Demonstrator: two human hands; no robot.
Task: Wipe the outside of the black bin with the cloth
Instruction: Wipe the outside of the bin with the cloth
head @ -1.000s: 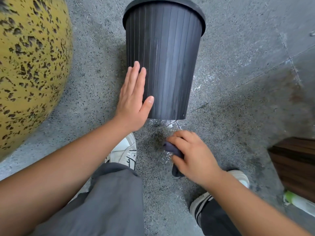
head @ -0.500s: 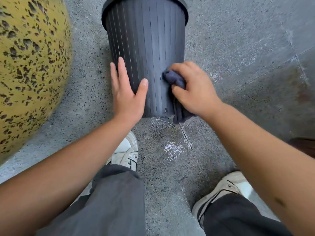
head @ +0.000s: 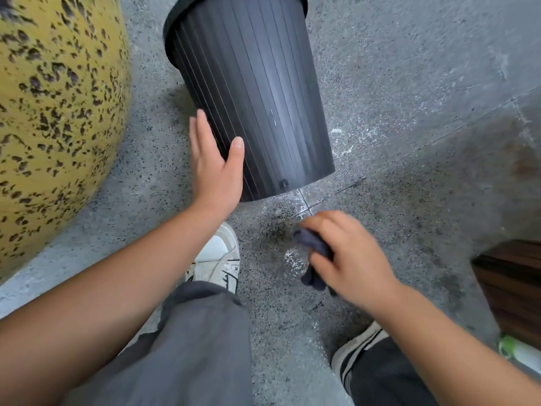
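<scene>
The black ribbed bin [head: 257, 95] stands on the grey floor, its base toward me and its rim leaning up and to the left. My left hand [head: 215, 162] rests flat against the bin's lower left side, fingers straight and thumb spread over the front. My right hand [head: 348, 259] hovers over the floor below and right of the bin, apart from it. It grips a bunched dark grey cloth [head: 314, 252], part of which hangs under the palm.
A big yellow speckled rounded object [head: 55, 112] fills the left side, close to the bin. A dark wooden block [head: 515, 285] sits at the right edge, with a green and white object [head: 518, 351] below it. My two shoes [head: 218, 259] stand on the speckled floor.
My right hand has pulled the cloth down off the bin's lower right side to above the floor. The bin now leans left. My left hand stays on the bin.
</scene>
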